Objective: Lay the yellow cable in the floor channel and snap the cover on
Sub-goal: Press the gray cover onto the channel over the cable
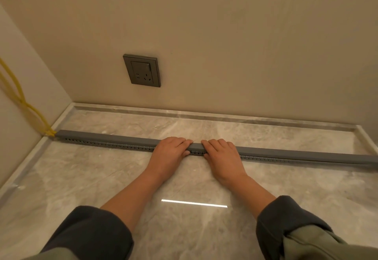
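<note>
A long grey floor channel (106,139) with its cover on top runs across the marble floor from the left wall to the right edge. Small slots show along its near side. My left hand (170,149) and my right hand (222,151) lie side by side on its middle, fingers curled over the cover and thumbs at the near side. The yellow cable (19,98) comes down the left wall in two strands and enters the channel's left end; inside the channel it is hidden.
A grey wall socket (142,70) sits on the beige back wall above the channel. A pale marble skirting (204,114) borders the glossy marble floor (184,180) at the back and both sides.
</note>
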Motion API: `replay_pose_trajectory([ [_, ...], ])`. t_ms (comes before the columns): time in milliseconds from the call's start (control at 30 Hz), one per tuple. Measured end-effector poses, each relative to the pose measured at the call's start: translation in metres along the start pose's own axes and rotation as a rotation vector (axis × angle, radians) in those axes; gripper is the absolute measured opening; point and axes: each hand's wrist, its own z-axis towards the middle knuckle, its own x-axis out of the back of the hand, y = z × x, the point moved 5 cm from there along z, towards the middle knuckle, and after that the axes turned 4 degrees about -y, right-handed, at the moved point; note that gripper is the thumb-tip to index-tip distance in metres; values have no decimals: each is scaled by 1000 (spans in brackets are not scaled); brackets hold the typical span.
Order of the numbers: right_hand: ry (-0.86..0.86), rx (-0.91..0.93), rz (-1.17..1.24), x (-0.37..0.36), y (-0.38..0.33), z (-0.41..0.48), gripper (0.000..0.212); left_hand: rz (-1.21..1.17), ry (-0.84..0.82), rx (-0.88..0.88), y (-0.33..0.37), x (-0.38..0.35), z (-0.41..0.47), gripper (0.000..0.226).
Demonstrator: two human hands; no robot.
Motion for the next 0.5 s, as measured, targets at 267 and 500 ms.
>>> replay_pose_trajectory([
  [267,21,-90,113,1,-1,0,33,39,92,-37,5,-1,-4,29],
  [500,-115,-76,171,4,0,-1,44,95,26,73,14,1,-8,49],
])
